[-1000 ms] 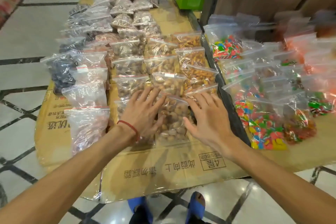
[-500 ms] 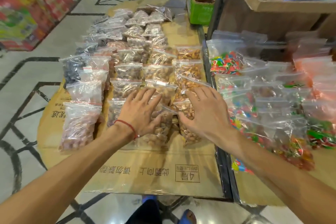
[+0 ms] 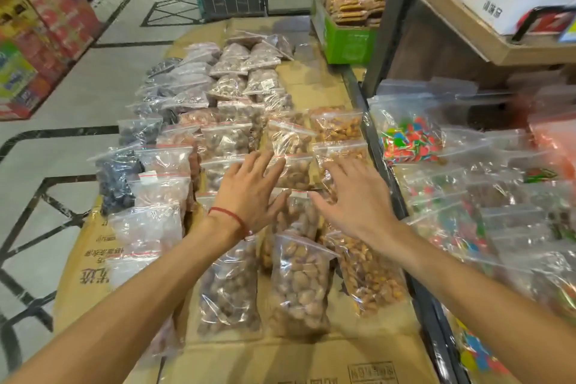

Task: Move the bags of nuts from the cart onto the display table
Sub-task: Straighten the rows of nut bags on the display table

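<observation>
Cardboard-lined worktop (image 3: 311, 362) bearing rowed bags of nuts (image 3: 299, 284); left hand (image 3: 249, 193) and right hand (image 3: 355, 199), flat, apart and empty, have advanced from the front row to the next, suggesting tidying.

Green crate (image 3: 346, 40) of wrapped biscuits (image 3: 355, 0), bags of coloured candy (image 3: 411, 140) alongside

Bags of nuts (image 3: 299, 284) lie in rows across the display table (image 3: 311, 362). Candy bags (image 3: 411, 140) lie past its right edge; a crate (image 3: 346, 40) stands at its far right corner.
</observation>
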Available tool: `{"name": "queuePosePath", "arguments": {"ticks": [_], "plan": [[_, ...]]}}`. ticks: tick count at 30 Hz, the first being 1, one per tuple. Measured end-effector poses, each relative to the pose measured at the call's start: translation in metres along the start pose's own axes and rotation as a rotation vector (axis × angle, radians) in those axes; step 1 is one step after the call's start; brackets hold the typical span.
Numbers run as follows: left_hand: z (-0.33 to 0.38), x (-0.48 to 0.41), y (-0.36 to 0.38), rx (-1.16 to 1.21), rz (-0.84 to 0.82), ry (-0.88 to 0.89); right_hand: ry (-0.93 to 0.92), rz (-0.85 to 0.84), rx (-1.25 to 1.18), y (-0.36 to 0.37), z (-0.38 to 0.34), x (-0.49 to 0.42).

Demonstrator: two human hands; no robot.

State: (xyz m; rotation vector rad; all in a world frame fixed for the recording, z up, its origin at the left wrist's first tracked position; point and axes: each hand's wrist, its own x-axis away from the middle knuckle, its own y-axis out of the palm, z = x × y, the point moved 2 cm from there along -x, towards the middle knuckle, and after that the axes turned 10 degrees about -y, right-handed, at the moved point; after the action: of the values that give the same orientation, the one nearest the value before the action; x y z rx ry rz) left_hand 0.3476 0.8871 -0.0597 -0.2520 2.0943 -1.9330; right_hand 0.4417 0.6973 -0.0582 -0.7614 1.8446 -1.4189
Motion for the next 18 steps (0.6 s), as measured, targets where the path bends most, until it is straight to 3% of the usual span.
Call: {"name": "queuePosePath", "arguments": {"ticks": [6, 11, 18], "plan": [[-0.011, -0.057, 0.031, 0.477, -0.090, -0.165, 0.408, 0.014, -0.771, 0.038, -0.001, -0.062], [-0.003, -0.090, 0.065, 0.883, -0.101, -0.356, 0.544, 0.048, -0.944, 0.081, -0.005, -0.089], [0.000, -0.113, 0.100, 1.068, -0.099, -0.503, 0.629, 0.064, -1.097, 0.114, -0.003, -0.114]]}}
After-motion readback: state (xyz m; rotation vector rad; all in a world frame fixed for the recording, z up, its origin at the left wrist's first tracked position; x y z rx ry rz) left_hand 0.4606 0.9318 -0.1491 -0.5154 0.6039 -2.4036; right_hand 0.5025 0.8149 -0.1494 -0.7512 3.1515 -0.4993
